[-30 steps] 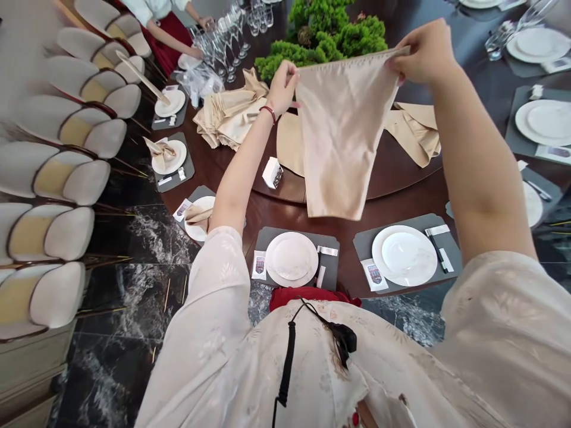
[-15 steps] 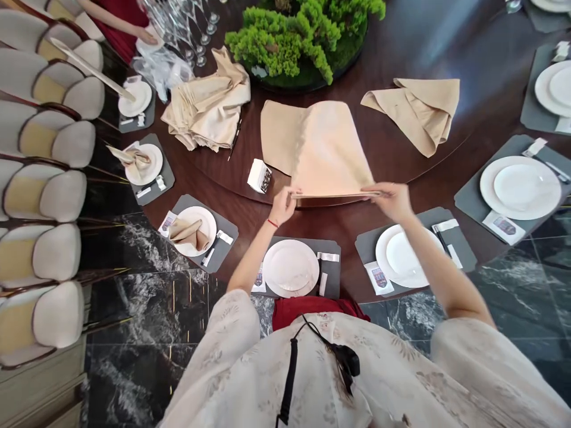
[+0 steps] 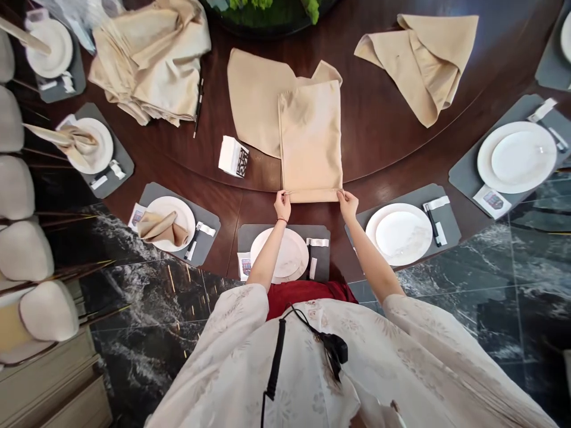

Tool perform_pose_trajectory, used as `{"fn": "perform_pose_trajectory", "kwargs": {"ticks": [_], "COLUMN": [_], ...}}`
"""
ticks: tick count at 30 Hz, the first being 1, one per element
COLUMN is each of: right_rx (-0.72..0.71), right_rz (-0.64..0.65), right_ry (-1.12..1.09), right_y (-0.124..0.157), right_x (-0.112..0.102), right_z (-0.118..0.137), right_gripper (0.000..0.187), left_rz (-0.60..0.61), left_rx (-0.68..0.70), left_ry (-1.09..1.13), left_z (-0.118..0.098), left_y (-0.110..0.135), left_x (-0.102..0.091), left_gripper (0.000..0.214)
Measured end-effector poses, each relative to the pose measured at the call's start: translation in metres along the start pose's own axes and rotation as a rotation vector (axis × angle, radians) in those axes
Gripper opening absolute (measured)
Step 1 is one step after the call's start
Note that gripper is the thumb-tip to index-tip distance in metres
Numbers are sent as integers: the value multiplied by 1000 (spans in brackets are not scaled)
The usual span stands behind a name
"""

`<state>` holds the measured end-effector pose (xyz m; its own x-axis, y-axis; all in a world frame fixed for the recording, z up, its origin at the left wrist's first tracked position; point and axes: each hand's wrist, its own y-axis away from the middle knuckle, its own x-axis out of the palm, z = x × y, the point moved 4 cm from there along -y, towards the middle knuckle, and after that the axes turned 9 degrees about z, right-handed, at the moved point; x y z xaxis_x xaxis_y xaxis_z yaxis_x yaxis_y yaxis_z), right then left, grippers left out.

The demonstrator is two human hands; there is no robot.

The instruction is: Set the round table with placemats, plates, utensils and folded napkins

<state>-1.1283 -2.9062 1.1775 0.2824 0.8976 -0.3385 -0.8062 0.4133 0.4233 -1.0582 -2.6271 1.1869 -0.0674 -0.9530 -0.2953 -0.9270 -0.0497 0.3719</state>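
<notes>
A beige cloth napkin [image 3: 311,139], folded into a rectangle, lies on the dark wooden table in front of me. A narrow strip is turned over along its near edge. My left hand [image 3: 282,205] pinches the left end of that strip, and my right hand [image 3: 348,202] pinches the right end. Under the napkin and beyond it spreads another beige cloth [image 3: 256,98], partly covered. Below my hands sits a white plate [image 3: 285,257] on a grey placemat [image 3: 319,230], partly hidden by my left forearm.
A heap of beige napkins [image 3: 154,59] lies at the far left, a loose napkin [image 3: 428,65] at the right. A white tissue holder [image 3: 233,157] stands left of the cloth. Place settings line the edge, one plate [image 3: 399,233] at right. A planter [image 3: 267,24] stands at the back.
The napkin has come down flat as a narrower rectangle, with its near edge turned over. My right hand has moved left, closer to my left hand. The view has shifted downward.
</notes>
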Motion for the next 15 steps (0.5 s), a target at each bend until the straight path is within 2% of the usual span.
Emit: {"fn": "perform_pose_trajectory", "kwargs": {"ticks": [4,8,11,13,15], "right_rx": [22,109,201,286,375], "right_rz": [-84,-162,-209,-93,133], "right_ry": [6,-107,-223,-301,-341], "right_y": [-11,-20,-22,-23,-24], "right_x": [11,19,15,9,1], "right_z": [0,0,-3,-7,-10], "right_gripper": [45,33,27,29,32], "left_rz": [-100,-186,-262,-197,-25], "left_rx": [-93,-151,-207,-247,-280], "left_ry": [34,81,90,105,126], "left_z": [-7,-7,0,4,6], "left_y": [-5,-5,-4,-5,-7], "left_x": [5,6,1,-3,-7], "left_gripper": [7,6,24,30,24]}}
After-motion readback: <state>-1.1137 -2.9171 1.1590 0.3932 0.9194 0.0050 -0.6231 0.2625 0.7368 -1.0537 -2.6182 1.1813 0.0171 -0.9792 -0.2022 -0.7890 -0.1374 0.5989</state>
